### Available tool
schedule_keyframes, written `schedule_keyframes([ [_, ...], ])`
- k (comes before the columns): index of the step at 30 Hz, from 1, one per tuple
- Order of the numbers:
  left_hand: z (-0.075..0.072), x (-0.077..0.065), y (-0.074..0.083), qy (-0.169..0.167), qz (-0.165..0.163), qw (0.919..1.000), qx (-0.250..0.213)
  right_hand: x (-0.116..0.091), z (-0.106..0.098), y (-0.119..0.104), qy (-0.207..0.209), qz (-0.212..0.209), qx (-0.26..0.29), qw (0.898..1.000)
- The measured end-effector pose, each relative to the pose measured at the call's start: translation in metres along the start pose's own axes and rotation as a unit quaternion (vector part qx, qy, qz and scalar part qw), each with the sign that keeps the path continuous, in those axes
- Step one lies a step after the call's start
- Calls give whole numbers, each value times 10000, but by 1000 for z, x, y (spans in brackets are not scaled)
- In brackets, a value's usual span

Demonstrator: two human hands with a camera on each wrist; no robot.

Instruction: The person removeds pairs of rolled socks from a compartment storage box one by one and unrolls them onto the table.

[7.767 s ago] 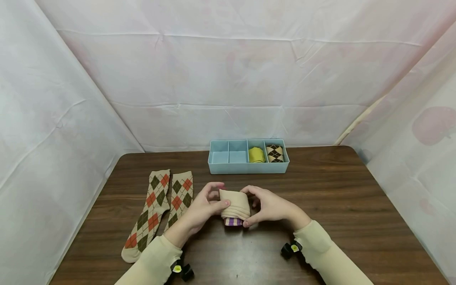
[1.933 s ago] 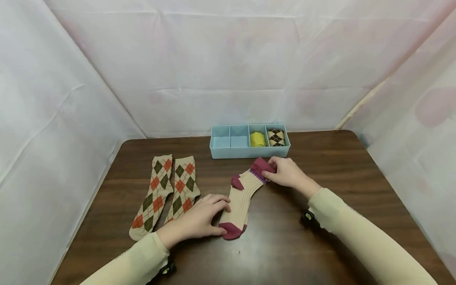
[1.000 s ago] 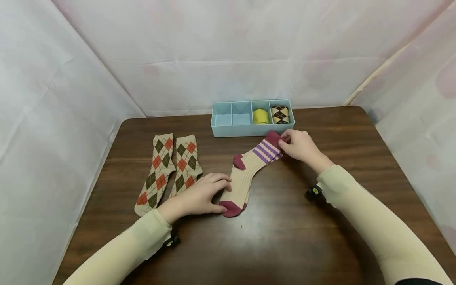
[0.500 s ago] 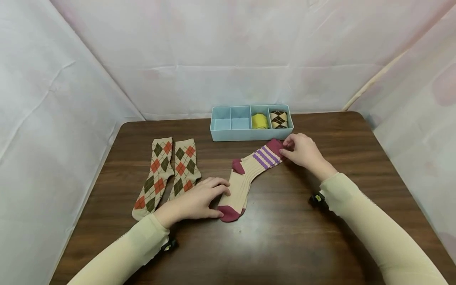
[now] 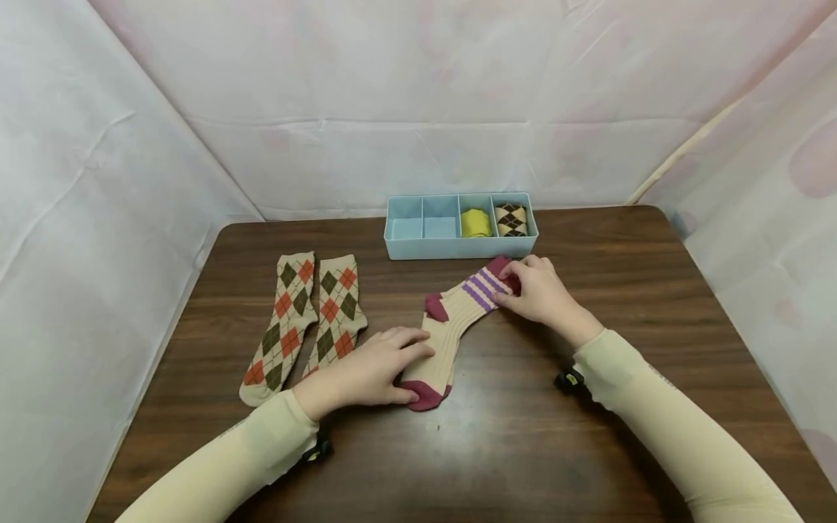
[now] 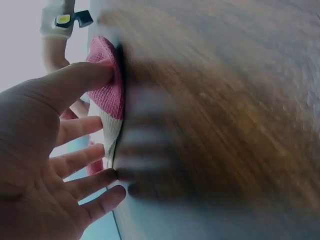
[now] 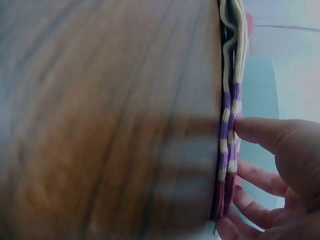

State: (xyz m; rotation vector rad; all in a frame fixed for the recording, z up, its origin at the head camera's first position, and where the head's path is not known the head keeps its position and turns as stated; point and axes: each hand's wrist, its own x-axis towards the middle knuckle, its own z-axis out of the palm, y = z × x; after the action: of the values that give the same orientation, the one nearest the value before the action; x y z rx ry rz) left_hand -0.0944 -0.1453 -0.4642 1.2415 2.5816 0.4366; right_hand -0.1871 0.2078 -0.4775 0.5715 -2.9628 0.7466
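Note:
A pair of cream socks (image 5: 451, 328) with maroon toes, heels and cuffs and purple stripes lies stacked flat on the table, cuffs toward the far right. On the toe end rests my left hand (image 5: 369, 367), thumb on the maroon toe (image 6: 109, 97) and fingers spread over the foot. My right hand (image 5: 539, 290) touches the cuff end, its thumb on the purple stripes (image 7: 231, 127) and fingertips on the maroon cuff (image 7: 224, 197). From the side, the two layers lie on top of each other with a small wave in them.
Left of the socks lie two argyle socks (image 5: 282, 327), one partly behind my left hand. Behind stands a light blue divided box (image 5: 458, 249), with a rolled yellow sock bundle (image 5: 475, 224) and a rolled brown-and-cream argyle bundle (image 5: 511, 220) in its right compartments. Cloth walls enclose the wooden table (image 5: 497, 450).
The cream socks were a folded bundle between both hands; now they lie spread out, the cuff turned up and flattened. Lately my right hand has slid left onto the stripes.

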Motion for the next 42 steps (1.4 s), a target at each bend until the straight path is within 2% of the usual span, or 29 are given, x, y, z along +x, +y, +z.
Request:
schedule_keyframes([
  [5,1,-1,3,55,15,9999,-85,-2,2,-6,-150,59,191,9997],
  [13,0,0,-3,88,201,9995,-248,1,8,-11,-313,-318,81,9990],
  [17,-5,7,-9,415,241,9980,-421,3,9,-12,-446,-569,131,9973],
  [20,-8,16,-14,718,57,9966,-392,5,10,-12,-540,-823,206,9949],
  [22,-8,23,-15,847,-182,9958,-284,7,10,-11,-587,-1030,218,9927],
  [26,-8,39,-15,1020,-719,9922,-86,13,6,-10,-653,-1370,261,9881],
  [29,-7,50,-14,1110,-972,9890,-19,16,3,-9,-741,-1470,331,9858],
  [34,-5,60,-13,1054,-1166,9876,2,18,3,-9,-891,-1190,469,9878],
  [39,-3,60,-11,1123,-1220,9859,-220,18,1,-7,-921,-491,509,9932],
  [42,-2,59,-11,1196,-1274,9839,-380,22,0,-7,-919,-312,489,9941],
])
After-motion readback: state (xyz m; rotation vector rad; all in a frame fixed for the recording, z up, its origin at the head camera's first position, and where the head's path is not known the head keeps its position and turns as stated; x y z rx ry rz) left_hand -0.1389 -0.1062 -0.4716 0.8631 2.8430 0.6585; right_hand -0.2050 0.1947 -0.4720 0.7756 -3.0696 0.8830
